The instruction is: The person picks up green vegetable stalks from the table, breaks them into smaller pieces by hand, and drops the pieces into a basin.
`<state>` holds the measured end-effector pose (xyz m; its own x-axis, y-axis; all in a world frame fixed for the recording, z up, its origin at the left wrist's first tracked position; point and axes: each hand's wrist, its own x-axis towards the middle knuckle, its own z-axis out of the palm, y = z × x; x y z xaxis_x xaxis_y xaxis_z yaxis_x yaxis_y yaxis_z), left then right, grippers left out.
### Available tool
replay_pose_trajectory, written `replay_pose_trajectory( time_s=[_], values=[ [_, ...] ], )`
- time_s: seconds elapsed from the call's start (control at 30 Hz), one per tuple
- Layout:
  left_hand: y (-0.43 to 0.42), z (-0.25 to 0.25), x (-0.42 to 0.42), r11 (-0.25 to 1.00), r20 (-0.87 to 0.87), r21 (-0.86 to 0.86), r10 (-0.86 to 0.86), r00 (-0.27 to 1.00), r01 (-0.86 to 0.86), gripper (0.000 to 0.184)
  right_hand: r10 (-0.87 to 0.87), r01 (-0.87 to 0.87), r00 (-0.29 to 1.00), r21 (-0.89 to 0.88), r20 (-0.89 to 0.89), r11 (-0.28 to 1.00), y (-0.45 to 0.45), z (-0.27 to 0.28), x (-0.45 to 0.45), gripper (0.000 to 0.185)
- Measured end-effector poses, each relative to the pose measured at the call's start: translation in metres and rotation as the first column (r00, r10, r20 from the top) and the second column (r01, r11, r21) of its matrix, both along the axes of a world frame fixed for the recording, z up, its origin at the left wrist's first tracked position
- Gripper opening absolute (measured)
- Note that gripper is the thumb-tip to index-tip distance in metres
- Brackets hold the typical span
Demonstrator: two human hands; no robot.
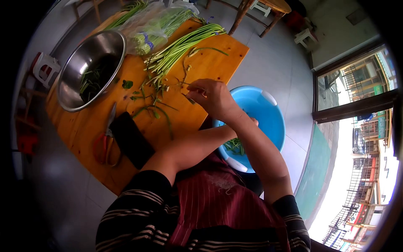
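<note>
My right hand [210, 97] is over the table's right edge, its fingers curled together near thin green stem scraps [156, 101]. Whatever lies between those fingertips is too small to make out. Crossing beneath the right forearm, my left arm reaches over a blue basin [272, 122]. Only a bit of my left hand [254, 122] shows past that forearm; its fingers are hidden. Short cut green pieces [235, 146] lie in the basin. Beyond my right hand, long green stems with pale ends, like garlic scapes [178, 51], lie in a loose pile on the table.
On the wooden table [79, 136] are a steel bowl [119, 46] with dark greens, scissors [110, 136] with orange-red handles, a black flat object [130, 140] and plastic-bagged green stems [157, 29]. White stools [46, 69] and a glass door [357, 80] stand around.
</note>
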<state>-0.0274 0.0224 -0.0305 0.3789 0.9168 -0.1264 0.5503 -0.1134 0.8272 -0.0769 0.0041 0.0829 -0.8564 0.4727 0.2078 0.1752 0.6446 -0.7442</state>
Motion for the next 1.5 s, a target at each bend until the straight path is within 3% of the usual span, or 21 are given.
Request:
replay_pose_trajectory(
  time_s=[0.07,0.1,0.17,0.23,0.27,0.33,0.4,0.5,0.63,0.83,0.9,0.93,1.0,1.07,1.13,1.2,1.27,1.3,1.37,1.43,1.5],
  values=[
    [-0.006,-0.006,-0.004,1.0,0.022,0.006,0.013,1.0,-0.013,0.019,0.134,-0.142,0.989,0.14,0.066,0.98,-0.001,-0.006,-0.029,0.016],
    [-0.001,-0.031,0.0,0.999,0.161,0.025,0.032,0.987,-0.037,0.019,0.146,-0.155,0.987,0.141,0.071,0.978,0.002,-0.013,-0.042,0.016],
    [0.015,-0.082,0.017,0.996,0.299,0.045,0.059,0.952,-0.076,0.019,0.048,-0.096,0.989,0.353,0.141,0.931,0.011,-0.028,-0.066,0.013],
    [0.035,-0.121,0.044,0.971,0.8,0.123,0.024,0.599,-0.204,0.011,-0.003,-0.114,0.963,0.42,0.268,0.901,0.019,-0.04,-0.085,0.014],
    [0.02,-0.098,0.031,0.97,0.8,0.125,0.027,0.599,-0.21,0.011,0.021,-0.132,0.974,0.487,0.228,0.863,0.025,-0.052,-0.092,0.016],
    [-0.029,-0.012,-0.011,0.985,0.889,-0.107,0.155,0.431,-0.134,0.017,0.047,-0.145,0.981,0.553,0.188,0.821,0.027,-0.059,-0.1,0.018],
    [-0.031,-0.003,-0.015,0.985,0.869,-0.104,0.157,0.469,-0.138,0.017,-0.021,-0.178,0.946,0.569,0.325,0.803,0.023,-0.058,-0.107,0.017],
    [-0.022,-0.006,-0.012,0.981,0.721,0.014,0.124,0.682,-0.193,0.017,-0.034,-0.192,0.95,0.665,0.311,0.722,0.023,-0.062,-0.112,0.021],
    [-0.011,-0.006,-0.008,0.953,0.513,0.208,0.087,0.854,-0.222,0.018,0.087,-0.327,0.908,0.566,0.409,0.757,0.031,-0.056,-0.108,0.024],
    [-0.007,0.001,-0.007,0.909,0.42,0.349,0.066,0.905,-0.228,0.019,0.265,-0.356,0.934,0.593,0.238,0.722,0.041,-0.055,-0.098,0.016],
    [-0.006,0.002,-0.005,0.885,0.388,0.406,0.06,0.92,-0.229,0.019,0.274,-0.223,0.961,0.655,0.025,0.722,0.041,-0.047,-0.096,0.017],
    [-0.004,0.003,-0.004,0.865,0.377,0.445,0.054,0.925,-0.232,0.019,0.275,-0.224,0.961,0.656,0.026,0.721,0.038,-0.035,-0.093,0.017],
    [-0.003,0.005,-0.002,0.825,0.374,0.512,0.04,0.927,-0.242,0.02,0.235,-0.037,0.926,0.546,-0.297,0.837,0.032,-0.006,-0.077,0.02],
    [-0.001,0.008,-0.003,0.785,0.394,0.565,0.014,0.919,-0.254,0.02,0.124,0.125,0.876,0.468,-0.466,0.875,0.024,0.025,-0.048,0.024],
    [0.003,0.006,-0.003,0.794,0.471,0.542,-0.014,0.882,-0.276,0.02,-0.009,0.37,0.81,0.499,-0.587,0.784,0.03,0.038,-0.008,0.025],
    [0.047,-0.052,0.022,0.946,0.708,0.22,0.014,0.706,-0.24,0.02,-0.181,0.465,0.75,0.312,-0.636,0.829,0.036,0.034,0.037,0.018],
    [0.024,-0.006,0.002,0.97,0.835,-0.227,0.238,0.496,-0.085,0.02,-0.356,0.53,0.673,0.088,-0.648,0.843,0.039,0.02,0.08,0.017],
    [0.026,-0.006,0.001,0.954,0.894,-0.301,0.281,0.348,0.001,0.023,-0.372,0.551,0.661,0.086,-0.652,0.83,0.039,0.009,0.099,0.017],
    [0.019,0.008,-0.007,0.947,0.944,-0.305,0.286,0.166,0.103,0.025,-0.723,0.613,0.561,-0.384,-0.404,0.69,0.039,-0.019,0.135,0.014],
    [0.015,0.015,-0.013,0.946,0.965,-0.262,0.254,0.067,0.193,0.027,-0.807,0.627,0.5,-0.513,-0.313,0.587,0.032,-0.044,0.163,0.013],
    [0.008,0.024,-0.011,0.936,0.932,-0.335,0.313,0.183,0.111,0.026,-0.85,0.592,0.486,-0.638,-0.205,0.492,0.025,-0.063,0.186,0.015]
  ],
)
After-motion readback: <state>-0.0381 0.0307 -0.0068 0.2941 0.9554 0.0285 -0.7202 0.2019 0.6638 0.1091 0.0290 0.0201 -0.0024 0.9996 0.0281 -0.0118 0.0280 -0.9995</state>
